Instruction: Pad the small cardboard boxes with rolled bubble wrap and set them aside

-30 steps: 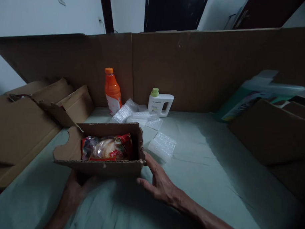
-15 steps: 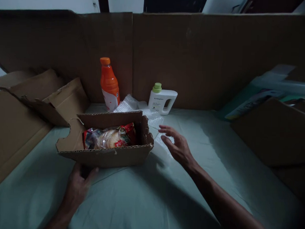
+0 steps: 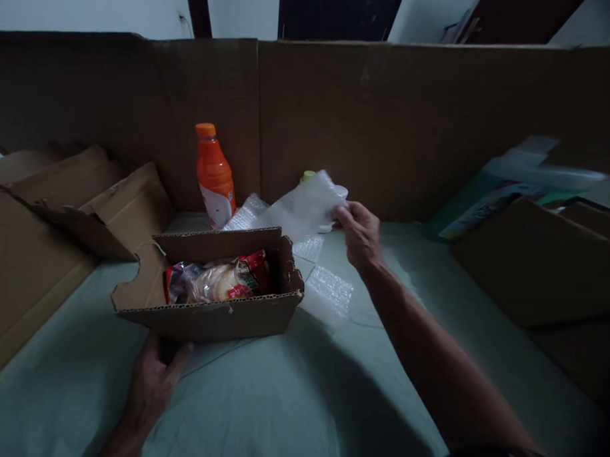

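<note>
Now right hand (image 3: pixel 359 234) lifting bubble wrap (image 3: pixel 300 212)

Surface: pale green cloth-covered tabletop (image 3: pixel 431 339), creased, bounded at the back by an upright brown cardboard wall (image 3: pixel 388 125).

Items resting on it:
- Small open brown corrugated cardboard box (image 3: pixel 217 312), near front centre, holding a red-and-clear plastic food packet (image 3: pixel 218 282).
- Orange plastic bottle with orange cap (image 3: pixel 214 175), upright, by the back wall.
- Clear bubble-wrap pieces (image 3: pixel 327 289), flat, just right of the box; more (image 3: pixel 245 216) beside the bottle.
- Flattened brown cardboard sheets and flaps (image 3: pixel 60 206), left side.
- Brown cardboard pieces (image 3: pixel 534 263), right side.
</note>
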Action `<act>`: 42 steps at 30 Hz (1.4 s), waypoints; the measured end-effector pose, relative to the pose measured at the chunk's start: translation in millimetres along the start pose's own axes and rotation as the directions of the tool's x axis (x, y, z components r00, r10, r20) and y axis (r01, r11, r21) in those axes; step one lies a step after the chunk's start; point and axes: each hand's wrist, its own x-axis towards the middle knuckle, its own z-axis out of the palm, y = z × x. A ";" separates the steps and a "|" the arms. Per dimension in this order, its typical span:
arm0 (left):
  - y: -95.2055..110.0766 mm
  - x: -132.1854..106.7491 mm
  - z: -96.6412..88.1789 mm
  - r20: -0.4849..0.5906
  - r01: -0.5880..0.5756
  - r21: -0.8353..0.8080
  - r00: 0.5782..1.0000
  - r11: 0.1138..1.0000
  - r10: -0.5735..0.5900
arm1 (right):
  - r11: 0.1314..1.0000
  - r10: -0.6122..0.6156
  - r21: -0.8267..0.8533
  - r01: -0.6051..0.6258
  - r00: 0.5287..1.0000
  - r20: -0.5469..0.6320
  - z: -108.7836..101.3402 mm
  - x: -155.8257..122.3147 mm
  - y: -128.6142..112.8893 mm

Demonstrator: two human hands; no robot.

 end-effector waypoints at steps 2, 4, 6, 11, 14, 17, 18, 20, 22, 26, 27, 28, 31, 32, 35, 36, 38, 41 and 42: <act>-1.3 0.9 -0.4 -0.014 -0.020 0.036 1.000 0.999 0.021 | 0.961 0.151 0.233 -0.146 0.989 -0.002 -31.0 -23.3 -8.2; -1.1 1.2 -0.4 -0.037 -0.034 0.070 0.999 0.997 0.037 | 0.894 0.284 0.355 -0.273 0.959 0.023 -56.8 -50.3 -12.5; 1.0 0.9 -0.2 -0.051 -0.052 0.094 0.997 0.994 0.057 | 0.856 0.370 0.376 -0.355 0.929 0.036 -76.1 -75.6 -11.4; 7.4 0.9 -0.7 -0.056 -0.132 0.127 0.989 0.983 0.140 | 0.826 0.494 0.276 -0.491 0.867 0.065 -113.7 -114.8 4.9; 7.1 1.5 -1.8 -0.057 -0.133 0.140 0.988 0.981 0.142 | 0.836 0.514 0.217 -0.504 0.858 0.015 -142.6 -125.2 15.9; 5.7 1.2 -2.2 -0.042 -0.122 0.116 0.991 0.986 0.127 | 0.855 0.515 0.121 -0.505 0.854 -0.071 -176.6 -131.8 25.7; 5.5 0.9 -2.2 -0.038 -0.123 0.108 0.991 0.986 0.128 | 0.859 0.512 0.076 -0.506 0.853 -0.103 -187.0 -133.5 27.9; 5.3 0.3 -2.3 -0.043 -0.129 0.107 0.990 0.986 0.134 | 0.869 0.477 -0.041 -0.493 0.857 -0.194 -201.4 -136.7 28.6; 5.4 0.0 -2.7 -0.048 -0.136 0.122 0.989 0.983 0.142 | 0.877 0.385 -0.178 -0.447 0.874 -0.296 -200.6 -140.7 22.8; 3.8 0.9 -3.4 -0.044 -0.147 0.143 0.987 0.979 0.155 | 0.878 0.038 -0.477 -0.049 0.999 -0.032 -140.7 -154.5 -1.6; 3.0 1.4 -3.4 -0.042 -0.151 0.136 0.986 0.979 0.158 | 0.865 -0.018 -0.494 0.087 0.990 0.143 -117.7 -157.8 -6.5; 2.0 1.8 -3.3 -0.040 -0.157 0.126 0.986 0.980 0.163 | 0.848 -0.025 -0.501 0.173 0.957 0.289 -94.8 -160.1 -9.7; 0.0 2.5 -2.3 -0.042 -0.142 0.105 0.988 0.984 0.147 | 0.871 0.103 -0.476 0.117 0.906 0.411 -43.7 -154.1 -6.3; 0.0 2.6 -1.9 -0.042 -0.128 0.104 0.990 0.986 0.133 | 0.884 0.142 -0.465 0.057 0.913 0.382 -35.0 -146.4 -2.1; 1.9 2.9 -0.2 -0.036 -0.110 0.088 0.993 0.990 0.113 | 0.907 0.181 -0.415 -0.069 0.955 0.237 -24.4 -105.3 8.9; 2.8 3.1 0.2 -0.030 -0.115 0.081 0.993 0.990 0.118 | 0.915 0.181 -0.391 -0.095 0.965 0.191 -20.8 -87.4 9.2; 4.0 3.7 0.8 -0.026 -0.121 0.076 0.992 0.990 0.123 | 0.934 0.185 -0.331 -0.134 0.974 0.128 -6.1 -50.4 3.0; 4.1 4.3 0.8 -0.024 -0.114 0.082 0.993 0.990 0.116 | 0.959 0.197 -0.229 -0.168 0.974 0.109 31.3 -5.6 -18.4; 4.1 4.4 0.7 -0.024 -0.113 0.086 0.993 0.990 0.116 | 0.966 0.193 -0.196 -0.168 0.975 0.113 43.4 3.1 -26.6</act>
